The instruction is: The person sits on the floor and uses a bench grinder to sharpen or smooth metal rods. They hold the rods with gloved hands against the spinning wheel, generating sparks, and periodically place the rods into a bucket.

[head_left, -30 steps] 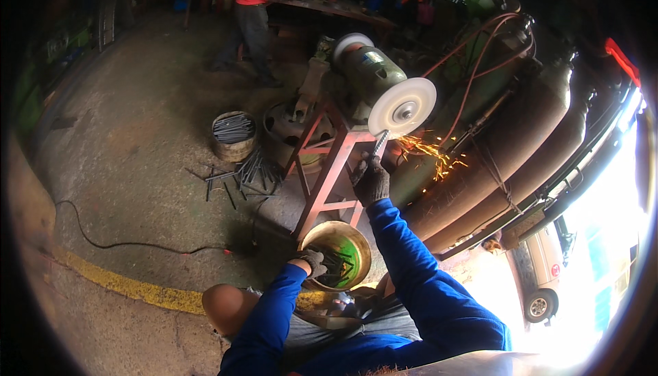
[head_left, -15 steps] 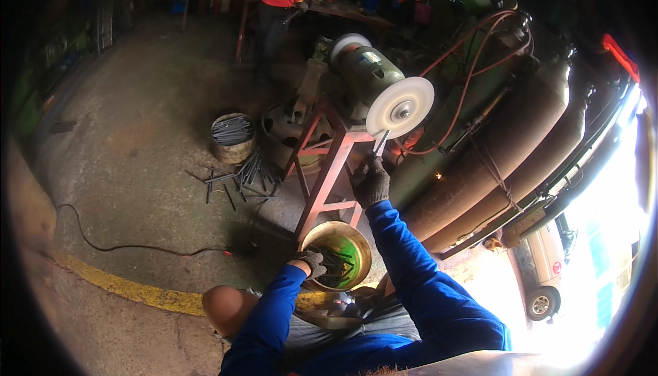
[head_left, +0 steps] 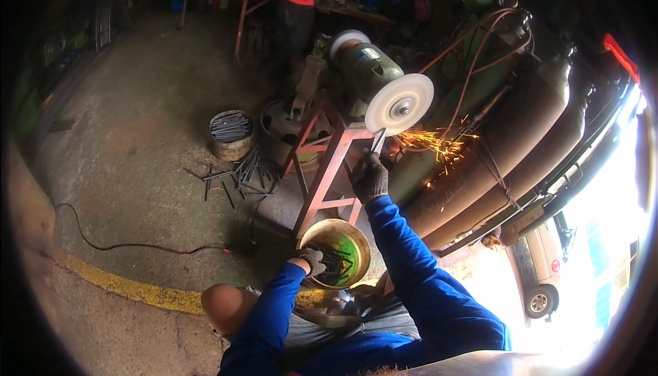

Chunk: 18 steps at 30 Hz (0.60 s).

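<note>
Workshop floor lying below, I am pressing a metal rod (head_left: 378, 141), gripped in my right hand (head_left: 370, 177), against the spinning grinding wheel (head_left: 399, 104), sparks flying, while my left hand (head_left: 312, 261) is reaching, fingers curled, into the green bowl (head_left: 356, 261) of rods, so next calls for a fresh piece.

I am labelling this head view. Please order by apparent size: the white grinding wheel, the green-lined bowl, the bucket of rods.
1. Green-lined bowl, though it is nearest the camera.
2. White grinding wheel.
3. Bucket of rods, close to the wheel in apparent size, so this order is unsure.
</note>
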Available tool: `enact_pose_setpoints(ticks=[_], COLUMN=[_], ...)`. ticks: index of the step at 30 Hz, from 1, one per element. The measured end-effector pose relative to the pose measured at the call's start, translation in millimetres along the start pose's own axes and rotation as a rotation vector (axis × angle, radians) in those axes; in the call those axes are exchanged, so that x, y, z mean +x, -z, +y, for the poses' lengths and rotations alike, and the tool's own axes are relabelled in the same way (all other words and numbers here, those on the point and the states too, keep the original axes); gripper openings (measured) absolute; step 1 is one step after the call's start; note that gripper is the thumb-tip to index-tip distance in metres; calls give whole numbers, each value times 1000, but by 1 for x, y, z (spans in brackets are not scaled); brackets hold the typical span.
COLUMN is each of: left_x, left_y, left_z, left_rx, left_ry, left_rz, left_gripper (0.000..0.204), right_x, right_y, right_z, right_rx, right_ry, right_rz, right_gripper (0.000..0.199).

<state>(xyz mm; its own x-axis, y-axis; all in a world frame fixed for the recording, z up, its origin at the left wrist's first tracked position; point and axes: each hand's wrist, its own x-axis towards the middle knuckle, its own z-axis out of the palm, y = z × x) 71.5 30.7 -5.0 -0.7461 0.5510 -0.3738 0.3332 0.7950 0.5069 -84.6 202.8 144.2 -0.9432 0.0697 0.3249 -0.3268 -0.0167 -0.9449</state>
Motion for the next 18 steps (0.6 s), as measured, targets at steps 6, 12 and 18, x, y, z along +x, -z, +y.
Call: enact_pose_setpoints(ticks=[6,12,18], left_x=[0,1,-5], left_y=[-1,-7,0], left_z=[-1,-8,-5], left_rx=[-13,-23,-27], left_ry=[20,2,16], left_rz=[-22,7,-4], left_gripper=[48,48,48], right_x=[-11,-16,-14], right_y=[-1,-3,-10], right_z=[-18,-32,-41], right_rx=[-588,-1008,-1062], right_ry=[440,531,539], right_rz=[68,233,164], right_gripper=[19,26,23])
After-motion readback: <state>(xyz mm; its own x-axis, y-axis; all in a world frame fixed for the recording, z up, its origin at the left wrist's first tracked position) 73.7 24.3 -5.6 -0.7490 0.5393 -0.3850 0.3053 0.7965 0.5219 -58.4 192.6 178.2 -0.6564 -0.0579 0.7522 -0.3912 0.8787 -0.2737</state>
